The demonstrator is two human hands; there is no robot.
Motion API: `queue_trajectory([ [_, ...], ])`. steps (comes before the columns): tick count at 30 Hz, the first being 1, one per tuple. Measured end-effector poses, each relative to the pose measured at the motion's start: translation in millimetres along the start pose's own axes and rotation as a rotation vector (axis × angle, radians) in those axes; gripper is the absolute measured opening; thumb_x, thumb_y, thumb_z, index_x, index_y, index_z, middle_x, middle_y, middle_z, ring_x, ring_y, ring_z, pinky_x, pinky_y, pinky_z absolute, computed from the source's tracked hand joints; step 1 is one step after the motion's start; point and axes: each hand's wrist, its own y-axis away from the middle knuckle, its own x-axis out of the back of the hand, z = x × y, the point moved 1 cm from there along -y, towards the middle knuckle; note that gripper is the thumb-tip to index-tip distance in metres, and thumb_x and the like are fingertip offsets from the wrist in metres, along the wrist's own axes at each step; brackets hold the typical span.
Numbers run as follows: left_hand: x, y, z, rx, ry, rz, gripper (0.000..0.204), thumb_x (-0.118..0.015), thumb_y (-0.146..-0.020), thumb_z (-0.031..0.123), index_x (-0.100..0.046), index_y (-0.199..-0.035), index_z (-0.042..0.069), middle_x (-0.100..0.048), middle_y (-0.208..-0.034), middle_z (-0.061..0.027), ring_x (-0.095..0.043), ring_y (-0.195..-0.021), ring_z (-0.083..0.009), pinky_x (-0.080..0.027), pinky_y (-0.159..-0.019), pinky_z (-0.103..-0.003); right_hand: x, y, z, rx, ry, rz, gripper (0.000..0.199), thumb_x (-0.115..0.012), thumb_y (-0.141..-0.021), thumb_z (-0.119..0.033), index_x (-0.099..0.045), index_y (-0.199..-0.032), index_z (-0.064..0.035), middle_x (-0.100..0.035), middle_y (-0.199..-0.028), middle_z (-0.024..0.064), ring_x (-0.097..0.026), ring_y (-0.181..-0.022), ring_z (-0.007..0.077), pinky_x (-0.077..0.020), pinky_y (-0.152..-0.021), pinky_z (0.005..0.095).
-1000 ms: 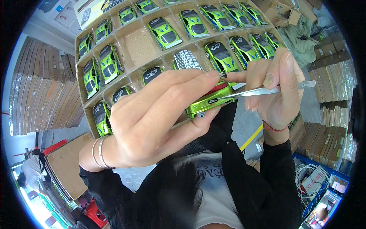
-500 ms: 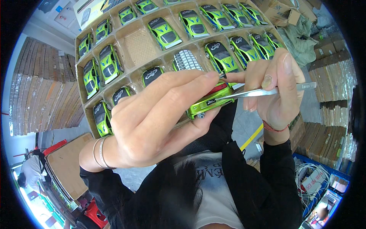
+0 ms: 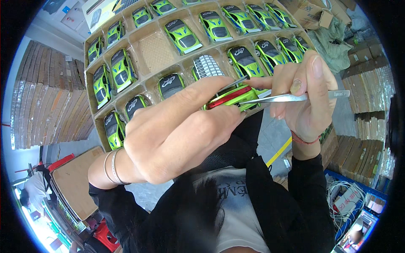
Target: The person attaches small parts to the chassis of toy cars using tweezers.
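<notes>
My left hand is closed around a green toy car with a red strip along its end. Much of the car is hidden behind the fingers. My right hand grips metal tweezers, whose tips touch the end of the car just under the red strip. The right index finger reaches to the car's upper edge. Just beyond the car, a sheet of silvery stickers lies in the compartmented tray. Green toy cars with dark roofs, such as one car, sit in the tray's compartments.
Stacks of flat cardboard rise at the left, and more cardboard stacks at the right. An open carton stands at the far right. Tangled white cables lie in a blue bin at the lower right. A person is at the lower left.
The toy car has turned in my left hand, so its red strip and upper edge show more. My left fingers have shifted over its side. The tweezers remain at the car's end.
</notes>
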Motion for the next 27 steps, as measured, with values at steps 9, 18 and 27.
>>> queue_trajectory([
  [9, 18.3, -6.0, -43.1, 0.021, -0.361, 0.235, 0.038, -0.078, -0.076, -0.004, -0.064, -0.111, 0.000, -0.068, -0.107, -0.0170, -0.069, -0.097, -0.0289, -0.058, -0.079, -0.034, 9.8, 5.2, 3.4, -0.089, -0.081, 0.307, 0.032, -0.029, -0.107, -0.026, -0.041, -0.083, -0.0098, -0.049, -0.061, 0.0067, -0.048, -0.048, 0.0142, -0.0577, -0.085, 0.0502],
  [18, 36.3, 19.1, -111.3, 0.400, -0.429, -0.088, 0.024, -0.074, -0.078, 0.003, -0.066, -0.101, 0.004, -0.065, -0.102, -0.0108, -0.066, -0.092, -0.0291, -0.052, -0.078, -0.037, 3.8, 13.9, 37.1, -0.206, -0.184, 0.056, 0.036, -0.041, -0.107, -0.024, -0.054, -0.083, -0.0013, -0.059, -0.066, 0.0088, -0.059, -0.056, 0.0143, -0.0565, -0.085, 0.0448],
  [27, 93.5, 46.2, -102.6, 0.558, -0.419, -0.477, 0.023, -0.073, -0.077, 0.002, -0.071, -0.099, 0.004, -0.066, -0.122, -0.0125, -0.064, -0.105, -0.0352, -0.051, -0.087, -0.040, 3.6, 19.9, 50.0, -0.312, -0.121, 0.060, 0.037, -0.043, -0.106, -0.025, -0.057, -0.081, -0.0011, -0.060, -0.065, 0.0084, -0.059, -0.056, 0.0142, -0.0559, -0.086, 0.0418],
])
